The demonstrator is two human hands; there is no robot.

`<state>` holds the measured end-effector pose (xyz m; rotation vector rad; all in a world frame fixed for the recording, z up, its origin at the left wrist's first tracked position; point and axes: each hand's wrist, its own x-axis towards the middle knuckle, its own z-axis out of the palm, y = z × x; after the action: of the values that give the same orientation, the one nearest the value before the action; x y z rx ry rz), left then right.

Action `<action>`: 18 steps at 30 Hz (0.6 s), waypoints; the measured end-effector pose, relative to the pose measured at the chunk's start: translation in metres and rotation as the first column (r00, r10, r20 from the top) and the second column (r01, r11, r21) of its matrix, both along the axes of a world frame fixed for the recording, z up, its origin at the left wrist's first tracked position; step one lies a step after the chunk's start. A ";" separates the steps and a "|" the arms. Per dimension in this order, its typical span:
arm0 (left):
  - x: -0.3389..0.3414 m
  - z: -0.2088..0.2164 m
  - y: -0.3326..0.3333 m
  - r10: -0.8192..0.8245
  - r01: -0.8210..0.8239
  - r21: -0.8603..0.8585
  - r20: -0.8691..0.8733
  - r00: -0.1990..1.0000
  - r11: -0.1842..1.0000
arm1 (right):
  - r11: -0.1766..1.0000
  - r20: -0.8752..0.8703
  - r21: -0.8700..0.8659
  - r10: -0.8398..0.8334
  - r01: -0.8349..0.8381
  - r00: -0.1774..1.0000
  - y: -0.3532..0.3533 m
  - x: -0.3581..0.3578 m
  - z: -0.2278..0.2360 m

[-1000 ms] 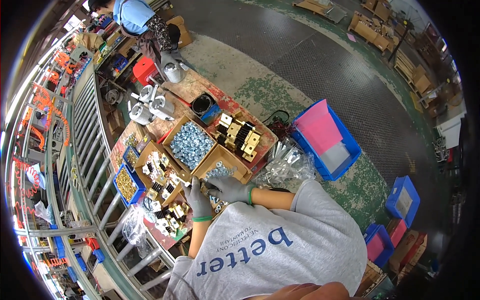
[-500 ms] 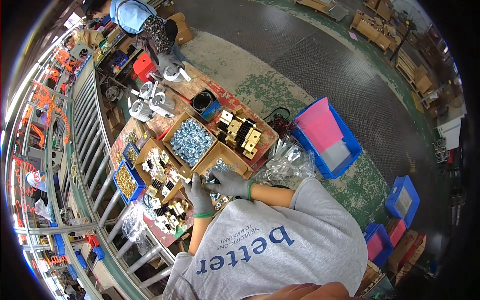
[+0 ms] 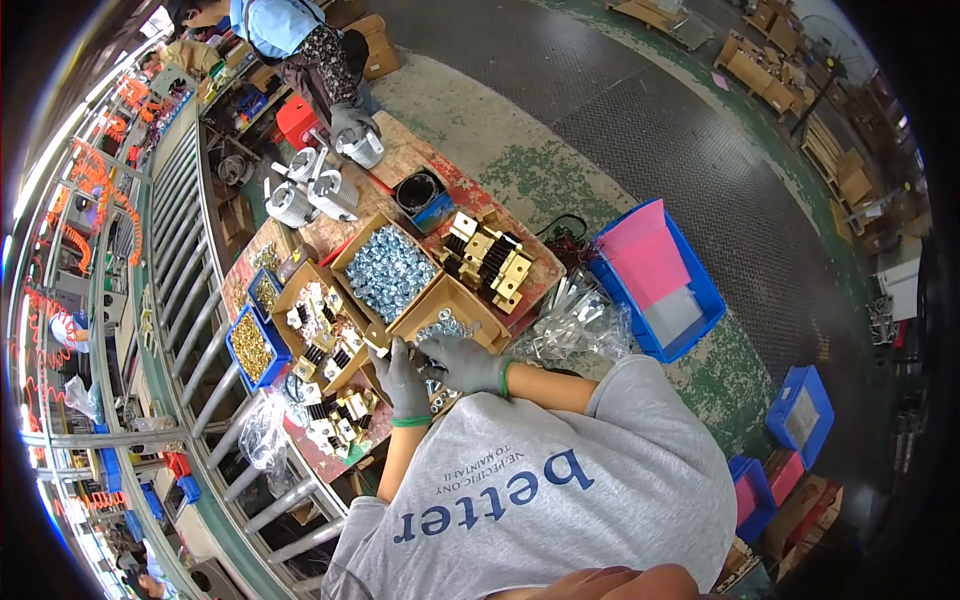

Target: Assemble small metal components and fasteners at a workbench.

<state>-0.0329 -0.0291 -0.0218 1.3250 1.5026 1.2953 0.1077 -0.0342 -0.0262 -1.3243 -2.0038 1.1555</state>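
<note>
Silver nuts (image 3: pixel 445 325) in a small brown box, right by the edge of the table (image 3: pixel 400 150) and just under the fingertips. Left hand (image 3: pixel 400 375) in a grey glove, fingers curled down beside the box. Right hand (image 3: pixel 460 362) in a grey glove too, curled over and touching the left one. Too small to tell if either hand pinches a nut or just rests there.

Could go wrong: a nut slipping out of thick glove fingers and rolling off the near edge onto the floor. Could also bump the little box, so close to the rim, and tip it over. Easy to drop a nut into the wrong box, with so many packed tight together.

Lots of stuff on the table. Bigger box of shiny nuts (image 3: pixel 388 270) just behind. Box of gold and black parts (image 3: pixel 320 320) to the left. Blue tub of tiny gold bits (image 3: pixel 250 345) further left. Gold blocks (image 3: pixel 490 255) at the back right. Black round pot (image 3: pixel 420 190) and fat silver metal rolls (image 3: pixel 300 195) at the far end, near another worker's gloved hand (image 3: pixel 350 125). Table top red, scratched and worn.

Beside the table, clear plastic bags (image 3: pixel 575 325) in a heap and a blue bin with a pink sheet (image 3: pixel 655 275) on the floor. Floor grey with patchy green paint. Long roller track (image 3: pixel 190 300) on the left. Big workshop, more boxes and bins far off.
</note>
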 end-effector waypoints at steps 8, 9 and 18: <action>0.006 0.009 0.002 0.164 -0.107 -0.186 0.327 0.931 0.977 | 0.984 0.108 -0.176 0.027 -0.007 0.994 0.009 0.005 0.013; 0.003 0.003 0.001 0.169 -0.112 -0.186 0.328 0.930 0.976 | 0.994 0.087 -0.107 0.027 -0.018 0.996 0.005 0.003 0.011; -0.001 -0.004 0.003 0.180 -0.103 -0.194 0.440 0.880 0.976 | 0.987 0.060 -0.161 0.032 -0.022 0.998 0.011 0.003 0.005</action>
<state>-0.0337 -0.0261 -0.0260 0.7437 1.3516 1.4195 0.1109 -0.0229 -0.0211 -1.4317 -2.0139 1.3265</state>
